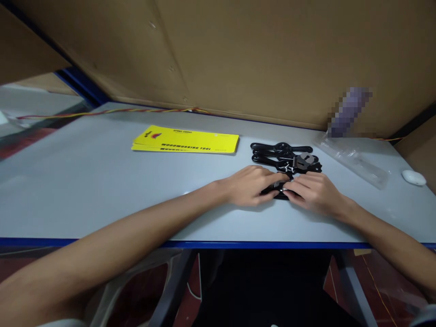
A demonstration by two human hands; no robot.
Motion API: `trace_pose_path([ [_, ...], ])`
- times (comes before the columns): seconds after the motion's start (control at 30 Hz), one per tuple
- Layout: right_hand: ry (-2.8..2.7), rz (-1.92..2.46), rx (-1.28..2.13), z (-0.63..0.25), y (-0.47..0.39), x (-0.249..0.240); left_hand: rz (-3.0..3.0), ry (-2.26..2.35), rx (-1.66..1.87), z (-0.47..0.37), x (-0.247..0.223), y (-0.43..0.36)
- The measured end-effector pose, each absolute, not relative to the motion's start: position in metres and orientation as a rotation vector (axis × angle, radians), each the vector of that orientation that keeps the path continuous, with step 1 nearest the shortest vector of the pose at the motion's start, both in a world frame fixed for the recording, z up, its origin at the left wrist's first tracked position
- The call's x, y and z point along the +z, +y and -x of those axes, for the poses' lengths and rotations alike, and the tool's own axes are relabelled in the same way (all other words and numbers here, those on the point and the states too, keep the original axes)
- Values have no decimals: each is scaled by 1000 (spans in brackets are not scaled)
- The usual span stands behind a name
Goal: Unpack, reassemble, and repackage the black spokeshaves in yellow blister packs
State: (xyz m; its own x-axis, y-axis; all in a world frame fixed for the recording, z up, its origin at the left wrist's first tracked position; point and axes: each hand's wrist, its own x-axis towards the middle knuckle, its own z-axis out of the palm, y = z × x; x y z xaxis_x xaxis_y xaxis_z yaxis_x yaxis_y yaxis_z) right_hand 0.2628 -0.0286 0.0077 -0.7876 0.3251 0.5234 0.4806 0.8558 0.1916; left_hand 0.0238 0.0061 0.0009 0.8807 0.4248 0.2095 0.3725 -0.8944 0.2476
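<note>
A black spokeshave (281,197) lies flat on the table, mostly covered by my fingers. My left hand (252,185) is closed over its left part and steadies it against the tabletop. From the other side, my right hand (315,193) pinches a small silvery metal part (283,189) at the middle of the tool; whether it is a screw is too small to tell. Just beyond my fingers several more black spokeshaves (282,147) lie in a row. Grey metal blades (304,161) rest on their right side, and small silvery screws (289,168) sit near the middle.
Yellow printed cards (194,140) are stacked to the left on the grey table (102,181). A clear plastic bag (357,163) and a white computer mouse (413,177) lie at the right. Behind stands a cardboard panel (238,54), with a pixelated purple object (349,111) before it.
</note>
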Motion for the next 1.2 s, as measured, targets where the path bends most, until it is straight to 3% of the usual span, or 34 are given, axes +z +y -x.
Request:
trace_pose_path([
  [0.3, -2586, 708, -671, -253, -37, 11, -2875, 590, 434, -23, -1, 7],
  [0.53, -2670, 631, -593, -257, -30, 8, -2864, 595, 426, -23, -1, 7],
  [0.8, -2650, 669, -277, -261, -30, 10, -2854, 599, 413, -23, -2, 8],
  [1.2, -2669, 580, -243, -262, -31, 12, -2851, 602, 402, -23, 1, 6],
])
